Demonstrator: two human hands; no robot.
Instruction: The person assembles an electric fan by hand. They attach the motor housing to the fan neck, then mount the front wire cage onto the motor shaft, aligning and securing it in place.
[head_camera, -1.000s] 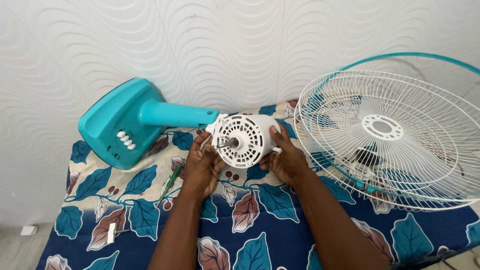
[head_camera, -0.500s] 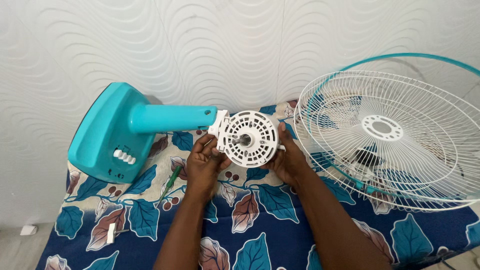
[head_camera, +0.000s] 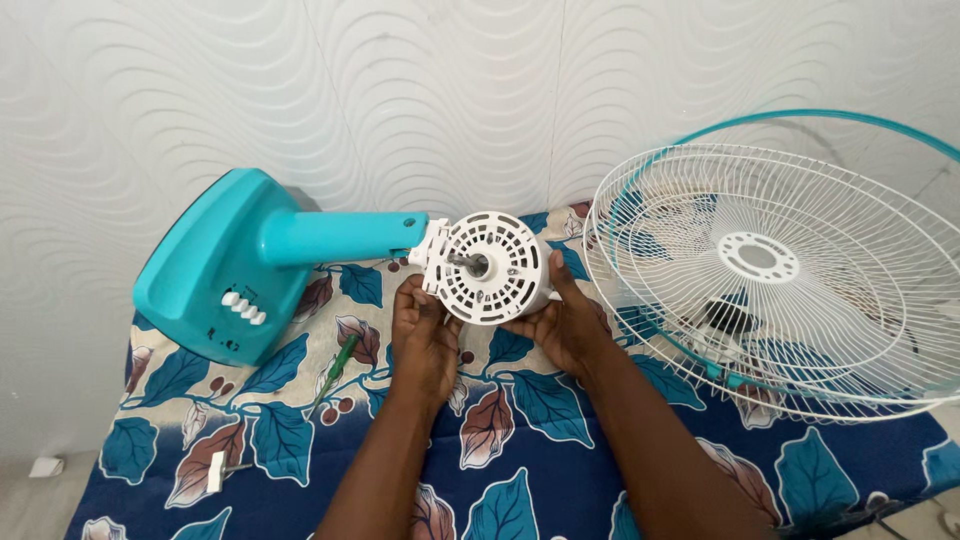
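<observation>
Both hands cupped the white fan motor housing (head_camera: 487, 267) from below: the left hand (head_camera: 425, 335) curled its fingers against the lower left edge, and the right hand (head_camera: 563, 322) wrapped the right side with its thumb up along the rim. The housing hung above the leaf-print cloth (head_camera: 520, 470), joined to the teal fan stand (head_camera: 250, 255) lying on its side. White wire fan guards (head_camera: 780, 270) rested to the right; a green screwdriver (head_camera: 335, 368) lay near the left wrist.
</observation>
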